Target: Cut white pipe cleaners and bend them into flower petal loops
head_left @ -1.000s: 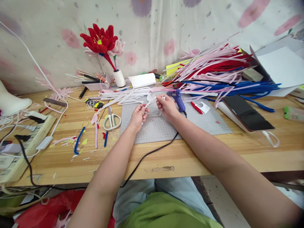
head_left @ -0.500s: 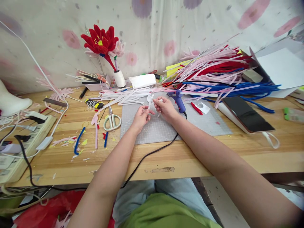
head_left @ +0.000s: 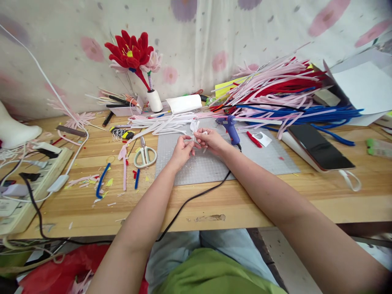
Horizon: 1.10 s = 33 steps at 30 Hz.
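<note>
While both hands meet over the grey cutting mat [head_left: 260, 157], the left hand [head_left: 181, 149] and the right hand [head_left: 211, 141] are each closed in a pinch on the same white pipe cleaner [head_left: 193, 130], whose looped end stands up just above the fingertips. From the head camera, the mat's near edge runs close to the wooden table [head_left: 92, 204] edge, and a black cord [head_left: 190, 200] crosses that bare strip and drops over the front. Scissors [head_left: 145, 154] lie just left of the mat, with coloured scraps scattered further left. A blue glue gun [head_left: 230, 128] sits just beyond the right hand, near a dark phone [head_left: 318, 147] on the right. Behind the hands, loose white pipe cleaners crowd the mat's far edge, and a heap of pink, red and blue ones [head_left: 281, 90] fills the back right. Most open room lies on the mat's right half and on the wood in front of it. A power strip [head_left: 27, 179] occupies the left edge. No writing is readable anywhere.
</note>
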Available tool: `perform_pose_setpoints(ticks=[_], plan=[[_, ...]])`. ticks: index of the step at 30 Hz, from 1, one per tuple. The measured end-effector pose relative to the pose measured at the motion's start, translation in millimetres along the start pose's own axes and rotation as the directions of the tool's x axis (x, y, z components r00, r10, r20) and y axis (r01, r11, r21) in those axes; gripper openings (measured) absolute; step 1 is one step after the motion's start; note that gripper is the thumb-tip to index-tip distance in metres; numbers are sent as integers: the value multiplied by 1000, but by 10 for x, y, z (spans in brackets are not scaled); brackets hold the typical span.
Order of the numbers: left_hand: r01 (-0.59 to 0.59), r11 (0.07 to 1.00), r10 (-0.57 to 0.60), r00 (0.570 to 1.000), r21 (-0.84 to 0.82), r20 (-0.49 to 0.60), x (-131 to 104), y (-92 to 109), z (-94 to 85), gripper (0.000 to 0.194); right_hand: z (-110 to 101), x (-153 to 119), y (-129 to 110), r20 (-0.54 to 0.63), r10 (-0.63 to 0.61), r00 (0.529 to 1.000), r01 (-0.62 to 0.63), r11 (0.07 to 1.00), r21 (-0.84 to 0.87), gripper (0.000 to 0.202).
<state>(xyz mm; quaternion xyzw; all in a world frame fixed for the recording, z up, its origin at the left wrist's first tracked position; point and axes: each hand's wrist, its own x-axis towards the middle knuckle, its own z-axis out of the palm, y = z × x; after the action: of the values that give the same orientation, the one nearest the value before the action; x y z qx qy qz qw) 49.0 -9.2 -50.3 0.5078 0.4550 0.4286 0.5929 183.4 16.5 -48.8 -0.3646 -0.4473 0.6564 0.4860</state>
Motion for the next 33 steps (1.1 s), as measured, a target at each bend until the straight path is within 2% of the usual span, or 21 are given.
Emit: perform_pose_setpoints(ticks=[3,5,9,13,16,21,24,28,33], plan=[[-13,1000,13,1000,12,-4,-3,8,-2,24,-25,-3,0,28,29,999,-30,999,12,45],[-27,999,27,1000,28,4,-2,6,1,21,-41,2,18,40,24,999,-23,999,-23,43],[-53,997,56,998,62,-43,11,-21,0,10,-20,23,81,33,-67,997,71,987,-147,39],[-19,997,24,998,78,-62,23,-35,-13,11,36,26,83,-47,-138,989,121,956,-267,35],[14,998,-10,998,56,-65,18,-15,-19,15,61,19,40,-116,-228,967,180,930,-320,29],[131,991,-130,991,38,-44,-12,45,-25,21,21,39,-12,-196,-306,932,239,923,-302,25],[142,985,-140,990,97,-22,-27,61,-39,17,-48,61,-25,-237,-327,915,255,923,-290,23],[121,981,-127,991,152,33,-23,67,-81,15,-102,57,-40,-172,-344,923,282,909,-308,20],[-61,995,62,998,85,-10,-19,94,-96,18,-37,4,-49,24,-273,962,265,904,-337,22]])
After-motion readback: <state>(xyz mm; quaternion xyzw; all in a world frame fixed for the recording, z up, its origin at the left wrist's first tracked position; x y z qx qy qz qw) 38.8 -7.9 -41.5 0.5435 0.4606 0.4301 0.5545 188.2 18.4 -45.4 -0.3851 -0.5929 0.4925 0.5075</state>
